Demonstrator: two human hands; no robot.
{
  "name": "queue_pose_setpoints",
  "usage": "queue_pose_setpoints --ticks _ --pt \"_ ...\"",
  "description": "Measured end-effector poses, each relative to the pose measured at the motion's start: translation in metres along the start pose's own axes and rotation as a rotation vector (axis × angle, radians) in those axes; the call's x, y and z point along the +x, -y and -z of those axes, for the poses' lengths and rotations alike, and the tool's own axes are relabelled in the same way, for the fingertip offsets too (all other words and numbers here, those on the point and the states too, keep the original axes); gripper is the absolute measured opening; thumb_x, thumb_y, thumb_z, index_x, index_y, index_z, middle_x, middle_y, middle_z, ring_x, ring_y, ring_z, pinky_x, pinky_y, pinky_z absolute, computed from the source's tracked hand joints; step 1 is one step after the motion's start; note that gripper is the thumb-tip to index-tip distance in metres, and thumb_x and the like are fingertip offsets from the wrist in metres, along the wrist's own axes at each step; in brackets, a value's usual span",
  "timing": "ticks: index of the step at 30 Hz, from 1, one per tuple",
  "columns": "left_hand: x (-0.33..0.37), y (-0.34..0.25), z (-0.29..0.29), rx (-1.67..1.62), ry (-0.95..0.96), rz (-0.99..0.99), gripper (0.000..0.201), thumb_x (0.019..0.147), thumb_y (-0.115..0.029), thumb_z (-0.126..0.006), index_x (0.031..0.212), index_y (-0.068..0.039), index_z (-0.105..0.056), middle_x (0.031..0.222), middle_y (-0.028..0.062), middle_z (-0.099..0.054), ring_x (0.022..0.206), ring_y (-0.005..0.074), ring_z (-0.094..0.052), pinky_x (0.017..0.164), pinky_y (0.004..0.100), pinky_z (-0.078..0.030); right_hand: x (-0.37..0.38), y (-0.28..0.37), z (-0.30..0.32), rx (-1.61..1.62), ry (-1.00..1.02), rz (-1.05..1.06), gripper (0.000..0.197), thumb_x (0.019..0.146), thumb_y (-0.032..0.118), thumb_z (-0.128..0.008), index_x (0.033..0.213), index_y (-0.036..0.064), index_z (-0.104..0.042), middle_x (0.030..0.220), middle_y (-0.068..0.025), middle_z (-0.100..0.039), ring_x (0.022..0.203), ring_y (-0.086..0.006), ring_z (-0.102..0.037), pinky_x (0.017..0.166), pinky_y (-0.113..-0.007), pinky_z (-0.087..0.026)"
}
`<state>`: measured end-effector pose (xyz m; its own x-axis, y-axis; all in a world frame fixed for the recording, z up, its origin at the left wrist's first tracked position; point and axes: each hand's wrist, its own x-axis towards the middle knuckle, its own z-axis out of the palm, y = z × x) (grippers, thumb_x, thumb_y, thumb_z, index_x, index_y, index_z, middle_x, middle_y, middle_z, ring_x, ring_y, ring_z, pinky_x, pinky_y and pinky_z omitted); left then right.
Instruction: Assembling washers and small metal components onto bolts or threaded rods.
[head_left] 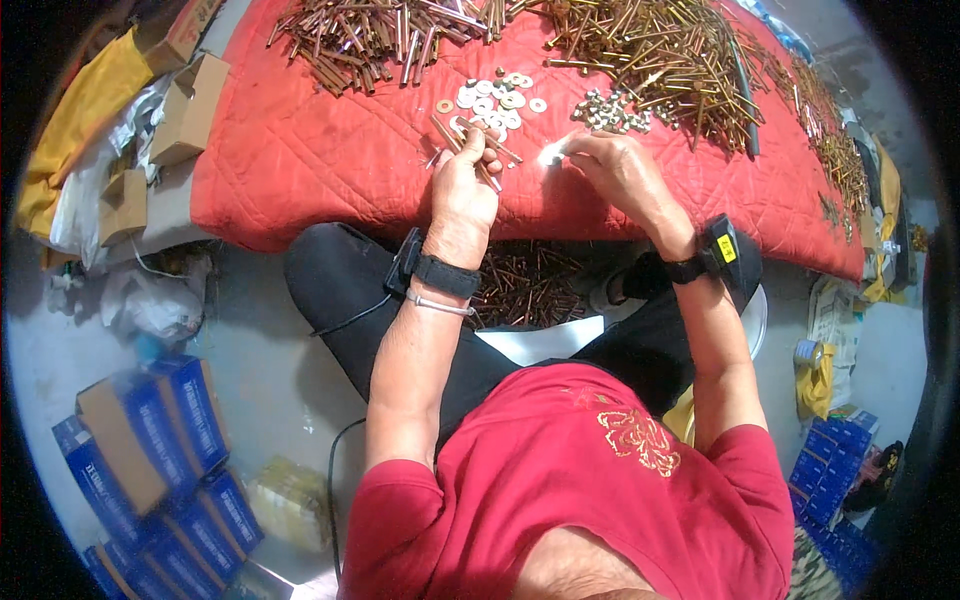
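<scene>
Above quilt [330, 150], left hand [466, 182], curled around rods [444, 132]

Left hand [467, 180] clasping metal rods [444, 132], red quilt [320, 150] beneath, right hand [620, 170] near small metal pieces [610, 112]

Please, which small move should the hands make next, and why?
Perhaps bring the right hand toward the metal rods in the left hand: that grip holds several, while the right hand is apart from them, near the small metal pieces. Glare hides whether it holds anything.
</scene>
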<state>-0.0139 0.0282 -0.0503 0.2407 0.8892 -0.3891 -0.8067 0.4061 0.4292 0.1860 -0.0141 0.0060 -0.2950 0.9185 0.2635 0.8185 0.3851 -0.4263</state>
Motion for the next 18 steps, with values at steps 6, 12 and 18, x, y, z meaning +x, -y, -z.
queue_pose_setpoints --ticks 6,12,18 --pt "-0.001 -0.001 0.004 0.002 -0.016 -0.013 0.013 0.093 -0.013 -0.051 0.098 -0.003 -0.056 0.086 0.0061 -0.062 0.062 0.008 -0.051 0.055 0.0218 -0.044 0.018 0.012 0.007 -0.293 0.316 -0.202 0.013 0.077 0.013 -0.058 0.085 0.0059 -0.065 0.077 -0.0161 -0.064 0.076 -0.0337 -0.063 0.067 -0.039 -0.05" --pt "-0.003 0.006 -0.004 0.049 -0.014 -0.054 0.012 0.091 -0.012 -0.053 0.099 -0.003 -0.056 0.086 0.0063 -0.063 0.063 0.0085 -0.053 0.056 0.0214 -0.045 0.07 0.022 0.003 -0.615 0.617 -0.132 0.016 0.07 0.012 -0.058 0.084 0.0094 -0.066 0.076 -0.0159 -0.064 0.074 -0.0334 -0.063 0.066 -0.043 -0.051" --pt "-0.008 0.003 -0.005 0.106 0.034 -0.116 0.011 0.089 -0.015 -0.058 0.092 -0.004 -0.059 0.083 0.0044 -0.062 0.062 0.0078 -0.053 0.054 0.0207 -0.045 0.037 -0.001 0.014 -0.297 0.485 0.037 0.021 0.081 0.011 -0.055 0.1 0.0111 -0.062 0.075 -0.0182 -0.063 0.072 -0.0353 -0.062 0.061 -0.043 -0.05"
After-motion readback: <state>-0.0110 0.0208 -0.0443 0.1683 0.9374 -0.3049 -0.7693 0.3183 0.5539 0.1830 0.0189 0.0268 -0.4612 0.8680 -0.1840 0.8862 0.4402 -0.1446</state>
